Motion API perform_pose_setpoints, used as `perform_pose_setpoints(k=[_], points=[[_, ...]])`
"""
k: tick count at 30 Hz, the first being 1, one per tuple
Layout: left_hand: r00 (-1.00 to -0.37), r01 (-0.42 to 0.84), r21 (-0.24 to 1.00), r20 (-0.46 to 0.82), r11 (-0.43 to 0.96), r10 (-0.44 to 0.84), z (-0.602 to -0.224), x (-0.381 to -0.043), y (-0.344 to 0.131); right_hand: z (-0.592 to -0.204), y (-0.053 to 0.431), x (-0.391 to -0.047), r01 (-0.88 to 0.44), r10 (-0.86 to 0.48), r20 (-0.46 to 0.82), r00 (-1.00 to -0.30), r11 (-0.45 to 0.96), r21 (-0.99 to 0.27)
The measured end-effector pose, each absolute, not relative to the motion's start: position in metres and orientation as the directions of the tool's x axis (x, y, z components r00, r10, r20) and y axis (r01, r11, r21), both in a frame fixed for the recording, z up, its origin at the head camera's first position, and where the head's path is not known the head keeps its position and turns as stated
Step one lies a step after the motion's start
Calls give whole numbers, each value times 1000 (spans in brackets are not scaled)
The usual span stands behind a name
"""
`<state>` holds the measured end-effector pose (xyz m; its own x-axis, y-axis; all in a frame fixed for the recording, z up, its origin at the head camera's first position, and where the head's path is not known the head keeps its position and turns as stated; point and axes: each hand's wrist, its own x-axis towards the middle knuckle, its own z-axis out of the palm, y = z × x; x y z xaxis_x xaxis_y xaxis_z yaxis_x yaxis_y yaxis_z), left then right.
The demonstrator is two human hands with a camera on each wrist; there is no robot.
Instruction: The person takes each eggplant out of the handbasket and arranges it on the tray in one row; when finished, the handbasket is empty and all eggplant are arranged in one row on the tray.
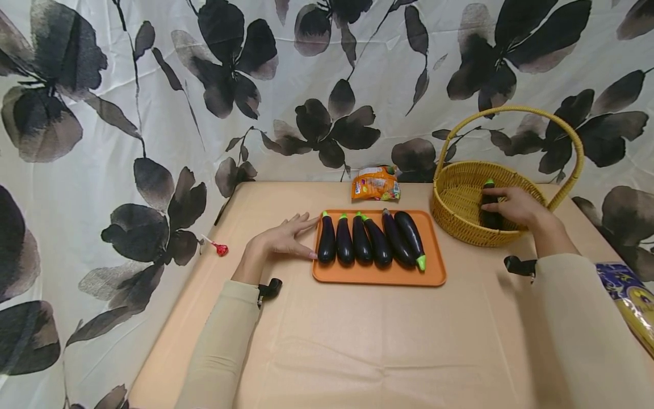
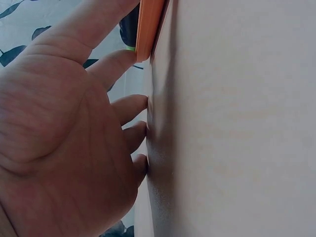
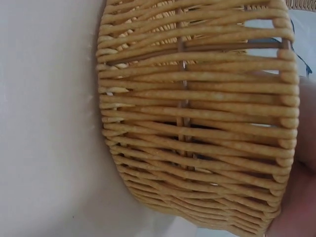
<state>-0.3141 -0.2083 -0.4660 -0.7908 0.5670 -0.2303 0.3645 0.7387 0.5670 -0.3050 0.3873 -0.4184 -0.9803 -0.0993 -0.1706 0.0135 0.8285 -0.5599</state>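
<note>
Several dark purple eggplants (image 1: 362, 241) lie side by side on an orange tray (image 1: 378, 276). My left hand (image 1: 281, 237) is at the tray's left side, its thumb and index finger spread along the edge and touching it. Its other fingertips rest on the table in the left wrist view. Inside a yellow wicker basket (image 1: 460, 227), my right hand (image 1: 518, 205) grips another eggplant (image 1: 491, 220) that stands near the basket's right wall. In the right wrist view the woven basket wall (image 3: 197, 108) hides most of that hand and the eggplant.
An orange snack bag (image 1: 376, 183) lies behind the tray. A red lollipop (image 1: 221, 249) is at the table's left edge. On the right is a blue and yellow package (image 1: 631, 301). The basket's tall handle (image 1: 516, 109) arches over it; a floral curtain (image 1: 317, 68) hangs behind.
</note>
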Motion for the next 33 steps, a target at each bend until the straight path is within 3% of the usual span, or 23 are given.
perform_pose_setpoints(k=[7, 20, 33], points=[[-789, 374, 557, -228, 741, 570, -467, -314, -208, -419, 380, -301, -27, -31, 4, -1000, 807, -589], [-789, 364, 573, -228, 734, 570, -464, -313, -207, -408, 361, -289, -86, 75, 207, -976, 735, -673], [-787, 371, 567, -229, 736, 573, -464, -314, -208, -389, 325, -259, -121, 91, 225, -970, 621, -774]])
